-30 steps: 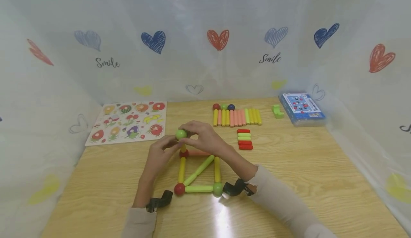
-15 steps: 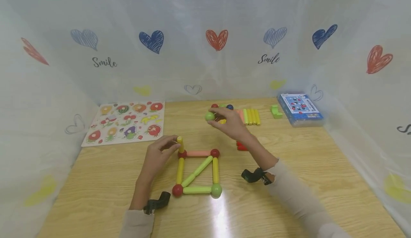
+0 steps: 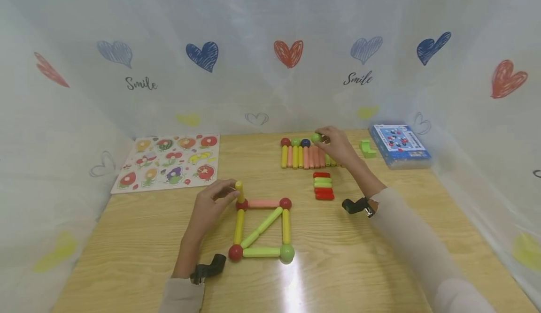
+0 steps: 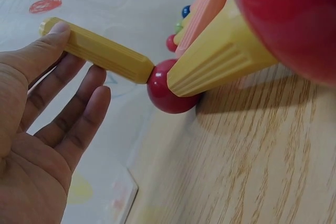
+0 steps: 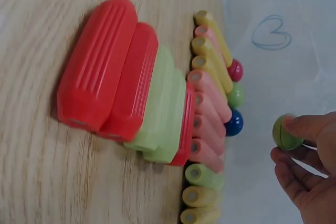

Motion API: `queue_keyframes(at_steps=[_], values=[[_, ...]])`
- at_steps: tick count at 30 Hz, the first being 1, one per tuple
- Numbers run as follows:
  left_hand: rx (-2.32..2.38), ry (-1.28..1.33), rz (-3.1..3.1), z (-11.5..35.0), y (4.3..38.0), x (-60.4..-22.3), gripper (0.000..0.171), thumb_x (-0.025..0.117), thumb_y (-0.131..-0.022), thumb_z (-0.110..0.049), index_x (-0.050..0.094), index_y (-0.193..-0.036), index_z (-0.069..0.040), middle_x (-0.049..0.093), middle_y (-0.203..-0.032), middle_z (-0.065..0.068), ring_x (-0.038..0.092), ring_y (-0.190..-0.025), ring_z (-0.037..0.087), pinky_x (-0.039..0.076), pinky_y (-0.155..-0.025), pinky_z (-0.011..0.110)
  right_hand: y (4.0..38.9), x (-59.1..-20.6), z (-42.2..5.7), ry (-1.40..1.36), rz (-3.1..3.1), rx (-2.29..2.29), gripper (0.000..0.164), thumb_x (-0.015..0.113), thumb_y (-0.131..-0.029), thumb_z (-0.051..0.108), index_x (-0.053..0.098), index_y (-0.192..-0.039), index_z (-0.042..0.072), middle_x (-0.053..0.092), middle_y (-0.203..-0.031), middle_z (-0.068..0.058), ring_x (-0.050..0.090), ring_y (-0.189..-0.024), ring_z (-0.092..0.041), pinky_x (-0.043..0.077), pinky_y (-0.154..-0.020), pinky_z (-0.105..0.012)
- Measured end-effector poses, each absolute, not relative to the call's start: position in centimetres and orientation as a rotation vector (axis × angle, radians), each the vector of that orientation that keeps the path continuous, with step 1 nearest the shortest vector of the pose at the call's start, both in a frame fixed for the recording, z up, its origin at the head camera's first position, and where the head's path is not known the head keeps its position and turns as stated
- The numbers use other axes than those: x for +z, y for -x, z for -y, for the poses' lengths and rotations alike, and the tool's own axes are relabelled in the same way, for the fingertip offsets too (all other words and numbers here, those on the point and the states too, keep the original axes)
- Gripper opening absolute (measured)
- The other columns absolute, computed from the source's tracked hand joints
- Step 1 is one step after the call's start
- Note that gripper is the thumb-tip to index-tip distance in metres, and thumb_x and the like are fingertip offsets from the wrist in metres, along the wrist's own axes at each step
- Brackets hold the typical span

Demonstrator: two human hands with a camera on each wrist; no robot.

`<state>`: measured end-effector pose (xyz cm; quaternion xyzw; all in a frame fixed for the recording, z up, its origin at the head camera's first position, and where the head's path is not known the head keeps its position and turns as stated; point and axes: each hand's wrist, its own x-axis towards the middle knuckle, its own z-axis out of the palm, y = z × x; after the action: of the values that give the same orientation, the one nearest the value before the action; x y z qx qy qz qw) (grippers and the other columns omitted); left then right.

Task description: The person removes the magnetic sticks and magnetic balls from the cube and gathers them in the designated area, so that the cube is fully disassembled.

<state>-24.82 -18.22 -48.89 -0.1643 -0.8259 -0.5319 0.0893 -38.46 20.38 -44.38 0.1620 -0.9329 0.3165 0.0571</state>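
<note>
A yellow rod (image 4: pixel 105 51) stands up from a red ball (image 4: pixel 169 88) at the far left corner of a square frame of rods and balls. My left hand (image 3: pixel 213 205) pinches that rod near its top between thumb and fingers. The frame has a light green diagonal rod (image 3: pixel 262 227), a green ball (image 3: pixel 287 253) at the near right and red balls at its other corners. Between thumb and fingers, my right hand (image 3: pixel 338 145) holds a green ball (image 5: pixel 286 132) at the back, just right of a blue ball (image 3: pixel 305 142).
A row of yellow, pink and green rods (image 3: pixel 311 157) lies at the back, with short red and green rods (image 3: pixel 323 186) in front. A fruit puzzle board (image 3: pixel 166 163) lies at the back left. A green block (image 3: pixel 367 148) and a blue box (image 3: pixel 399 145) are at the right.
My right hand has taken the green ball off the top of the upright yellow rod and carried it right and back to the row of balls. My left hand has stayed at the rod.
</note>
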Motion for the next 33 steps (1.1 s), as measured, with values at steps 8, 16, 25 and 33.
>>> queue_keyframes(at_steps=[8, 16, 25, 33], values=[[-1.616, 0.499, 2.450, 18.2, 24.6, -49.3, 0.029, 0.073, -0.093, -0.022, 0.070, -0.120, -0.014, 0.070, -0.111, -0.004, 0.065, -0.101, 0.013, 0.054, -0.089, 0.030, 40.9, -46.0, -21.2, -0.399, 2.964, 0.937, 0.042, 0.066, -0.096, 0.009, 0.056, -0.132, -0.011, 0.058, -0.125, -0.029, 0.059, -0.110, -0.041, 0.051, -0.091, -0.050], [-1.626, 0.473, 2.459, 18.1, 24.6, -49.1, 0.029, 0.073, -0.093, -0.024, 0.070, -0.121, -0.015, 0.069, -0.110, -0.006, 0.065, -0.101, 0.013, 0.054, -0.090, 0.034, 42.5, -47.6, -20.9, -0.309, 3.075, 0.911, 0.043, 0.064, -0.098, 0.012, 0.056, -0.135, -0.009, 0.057, -0.130, -0.027, 0.055, -0.116, -0.039, 0.049, -0.095, -0.051], [-1.625, 0.450, 2.484, 17.8, 24.6, -48.1, 0.029, 0.072, -0.093, -0.024, 0.070, -0.122, -0.016, 0.069, -0.112, -0.005, 0.064, -0.101, 0.013, 0.054, -0.091, 0.037, 42.1, -46.6, -20.8, -0.326, 3.032, 0.899, 0.044, 0.055, -0.101, 0.011, 0.049, -0.140, -0.010, 0.049, -0.136, -0.030, 0.049, -0.124, -0.044, 0.045, -0.100, -0.055], [-1.707, 0.366, 2.588, 18.5, 24.4, -49.9, 0.034, 0.074, -0.091, -0.040, 0.069, -0.120, -0.025, 0.066, -0.112, -0.007, 0.064, -0.101, 0.014, 0.054, -0.090, 0.037, 38.1, -45.1, -16.8, -0.584, 2.770, 0.952, 0.033, 0.065, -0.097, 0.008, 0.062, -0.127, -0.006, 0.059, -0.122, -0.022, 0.059, -0.110, -0.037, 0.051, -0.092, -0.050]])
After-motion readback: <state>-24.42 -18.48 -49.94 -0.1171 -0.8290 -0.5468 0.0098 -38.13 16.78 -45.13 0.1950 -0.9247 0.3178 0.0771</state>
